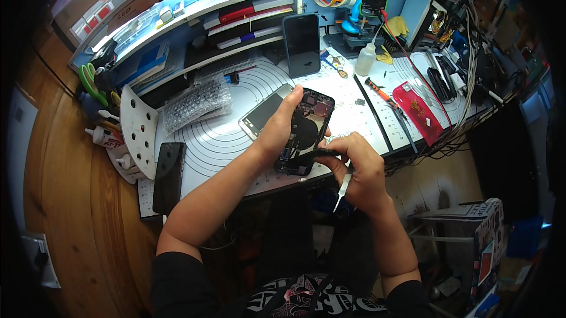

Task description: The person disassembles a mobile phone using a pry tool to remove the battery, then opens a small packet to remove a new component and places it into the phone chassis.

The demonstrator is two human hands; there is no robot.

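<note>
My left hand (pixel 280 128) is closed round the edge of an opened phone (pixel 308 129), its inner parts facing up. Parts of the frame and a round dark area inside show beside my thumb. With my right hand (pixel 367 175) I pinch at a thin dark piece (pixel 323 153) lying across the phone's lower end; its kind I cannot make out. Silvery tweezers (pixel 342 193) are tucked in that same hand, tips pointing down past the table edge. A detached light-framed phone screen (pixel 264 110) lies on the mat behind my left hand.
A dark phone (pixel 301 46) stands upright at the back. Another dark phone (pixel 169 177) lies at the left edge, near bubble wrap (pixel 197 102). To the right are a clear bottle (pixel 365 59), an orange-handled tool (pixel 380 91), a red panel (pixel 417 112) and cables.
</note>
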